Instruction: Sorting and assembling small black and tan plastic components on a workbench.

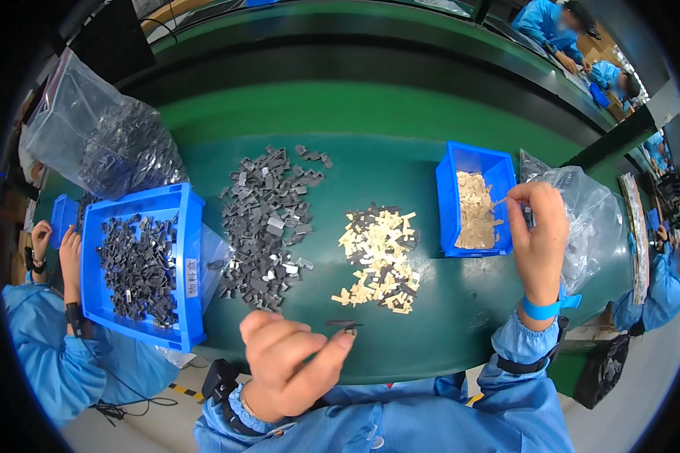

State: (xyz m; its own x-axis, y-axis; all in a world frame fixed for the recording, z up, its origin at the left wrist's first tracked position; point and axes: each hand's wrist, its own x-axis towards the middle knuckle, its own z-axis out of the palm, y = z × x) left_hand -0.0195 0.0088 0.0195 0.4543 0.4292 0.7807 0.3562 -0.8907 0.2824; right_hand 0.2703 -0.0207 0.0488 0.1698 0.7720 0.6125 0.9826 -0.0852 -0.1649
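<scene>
My left hand (289, 361) is low near the front edge of the green table, pinching a small dark grey part (343, 325) between thumb and fingertips. My right hand (538, 235) is raised beside the small blue bin (452, 198) of beige pieces, holding a thin beige piece (500, 201) at its fingertips over the bin's right side. Between the hands lies a mixed pile of beige and dark pieces (379, 258). A loose heap of dark grey parts (268, 223) lies left of it.
A large blue tray (190, 266) of dark grey parts stands at the left, with a clear bag of grey parts (121, 143) behind it. Another clear bag (593, 219) sits at the right. A co-worker's hands (69, 253) rest at far left; other people work at right.
</scene>
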